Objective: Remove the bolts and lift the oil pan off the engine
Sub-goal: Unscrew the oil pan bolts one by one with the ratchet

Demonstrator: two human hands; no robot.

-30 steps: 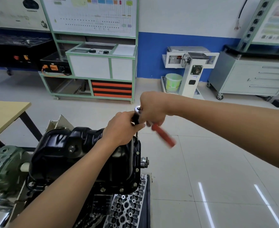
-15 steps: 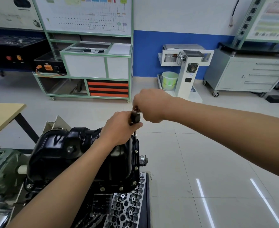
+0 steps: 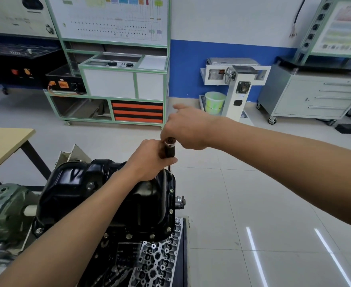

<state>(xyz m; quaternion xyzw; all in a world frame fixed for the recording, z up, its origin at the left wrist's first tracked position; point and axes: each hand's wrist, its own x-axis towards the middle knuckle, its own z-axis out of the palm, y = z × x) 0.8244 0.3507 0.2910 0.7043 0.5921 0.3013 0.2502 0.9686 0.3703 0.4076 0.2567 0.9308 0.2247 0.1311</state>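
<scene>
Your left hand [image 3: 151,160] is wrapped around the black body of the socket tool [image 3: 169,151] and holds it upright. Your right hand [image 3: 188,129] lies over the chrome top of the tool, with one finger stretched out to the far side. What its other fingers grasp is hidden, so I cannot tell if this hand is closed on something.

The thin shaft of the tool goes down to a corner bolt [image 3: 170,171] at the far right corner of the oil pan [image 3: 83,193]. The pan sits on top of the engine [image 3: 156,257], and several flange bolts [image 3: 171,211] are seated along its right and near edges.

The first danger, I think, is the tool itself. It is tall and its shaft is thin, so if you let it lean, the socket can climb off the bolt head and damage it. If it slips suddenly, your left knuckles are just above the edge of the pan and can hit it.

The second danger is the bolt. This corner is at the very edge, so a loosened bolt can fall to the floor [image 3: 253,193] or into the open holes of the engine below.

Also, please do not pull on the pan now. With so many bolts in place, you may bend the flange.
</scene>
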